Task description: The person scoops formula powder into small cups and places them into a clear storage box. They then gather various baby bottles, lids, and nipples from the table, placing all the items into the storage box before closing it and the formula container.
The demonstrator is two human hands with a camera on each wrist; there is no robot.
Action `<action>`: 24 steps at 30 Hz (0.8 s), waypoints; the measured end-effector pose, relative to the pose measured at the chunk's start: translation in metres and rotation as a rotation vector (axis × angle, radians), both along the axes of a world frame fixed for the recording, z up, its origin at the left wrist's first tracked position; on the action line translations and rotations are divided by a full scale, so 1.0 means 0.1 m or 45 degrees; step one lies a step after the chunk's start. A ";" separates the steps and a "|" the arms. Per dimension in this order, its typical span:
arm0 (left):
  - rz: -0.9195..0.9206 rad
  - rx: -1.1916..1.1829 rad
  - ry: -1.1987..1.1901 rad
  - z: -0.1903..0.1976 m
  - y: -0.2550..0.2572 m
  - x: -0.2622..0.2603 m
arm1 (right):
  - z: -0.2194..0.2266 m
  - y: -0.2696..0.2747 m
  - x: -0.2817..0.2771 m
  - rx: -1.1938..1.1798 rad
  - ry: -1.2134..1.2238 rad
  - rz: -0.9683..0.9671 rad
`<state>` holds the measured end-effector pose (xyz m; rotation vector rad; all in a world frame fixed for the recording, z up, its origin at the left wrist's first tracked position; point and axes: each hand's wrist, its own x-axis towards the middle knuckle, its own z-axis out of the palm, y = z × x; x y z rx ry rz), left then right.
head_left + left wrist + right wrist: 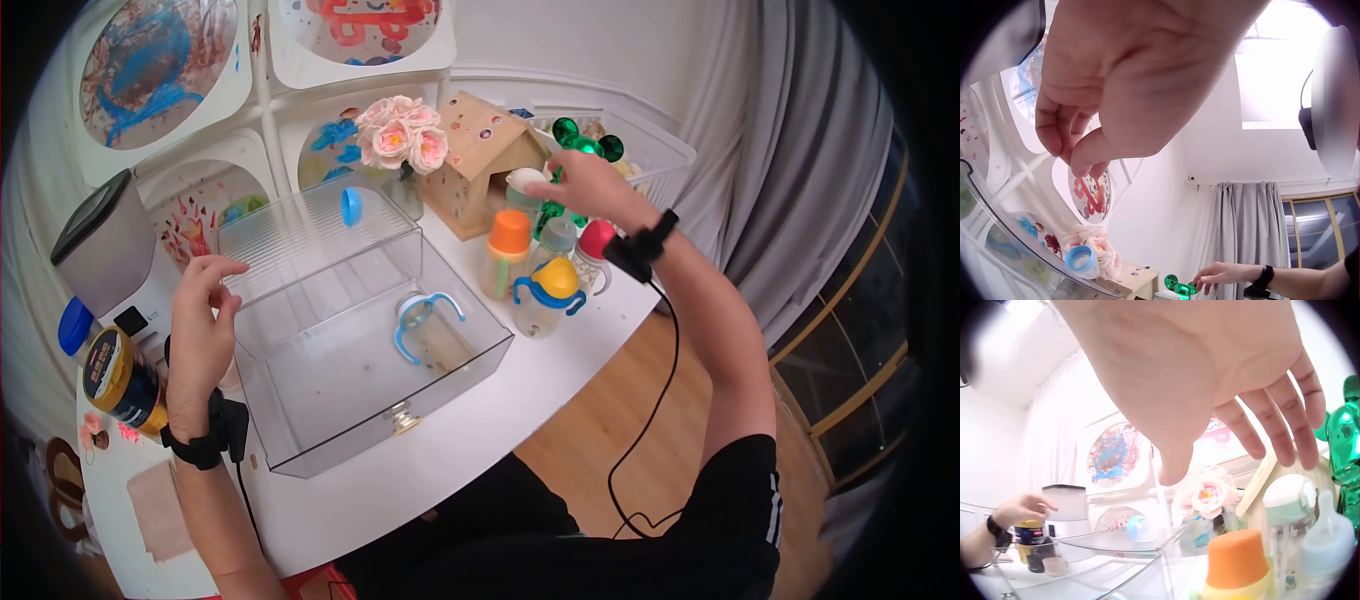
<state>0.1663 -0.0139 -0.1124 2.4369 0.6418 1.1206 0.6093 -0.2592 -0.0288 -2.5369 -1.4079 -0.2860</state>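
My right hand (590, 187) reaches over the white-lidded bottle (524, 182), its fingertips close to the lid. In the right wrist view that hand (1210, 381) has its fingers spread and holds nothing. An orange-capped bottle (508, 240), a grey-capped one (557, 238), a red-topped one (597, 240) and a yellow-lidded cup with blue handles (553, 285) stand below it. My left hand (205, 325) hovers by the left side of a clear box (330, 390), fingers loosely bent around nothing. Inside the box lies a bottle with blue-and-white handles (435, 335).
The box's clear ribbed lid (290, 240) is raised, with a blue ring (350, 206) at it. Pink flowers (400, 135), a wooden house (465, 170) and a shiny green figure (585, 140) stand behind. A grey-white appliance (110, 250) and a yellow-black tub (120, 375) are at left.
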 end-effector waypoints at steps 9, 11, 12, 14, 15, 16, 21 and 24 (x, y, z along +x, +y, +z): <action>0.000 -0.364 -0.043 0.10 -0.07 -0.03 | -0.28 0.83 0.56 -0.323 0.233 -0.132; 0.087 -0.310 -0.014 0.16 -0.09 -0.05 | -0.34 0.83 0.61 -0.288 0.172 -0.111; 0.126 -0.286 0.003 0.16 -0.09 -0.06 | -0.36 0.82 0.60 -0.273 0.143 -0.106; 0.065 -0.053 -0.054 0.13 -0.05 -0.08 | -0.35 0.80 0.56 -0.218 0.138 -0.153; 0.035 0.065 -0.081 0.12 -0.04 -0.09 | -0.31 0.78 0.51 -0.208 0.127 -0.183; 0.036 0.110 -0.104 0.11 -0.03 -0.10 | -0.29 0.77 0.48 -0.198 0.118 -0.214; 0.020 0.192 -0.151 0.11 -0.01 -0.10 | 0.17 0.58 0.23 0.030 -0.286 -0.139; 0.003 0.202 -0.175 0.14 -0.04 -0.10 | 0.61 0.46 -0.06 0.120 -0.180 0.007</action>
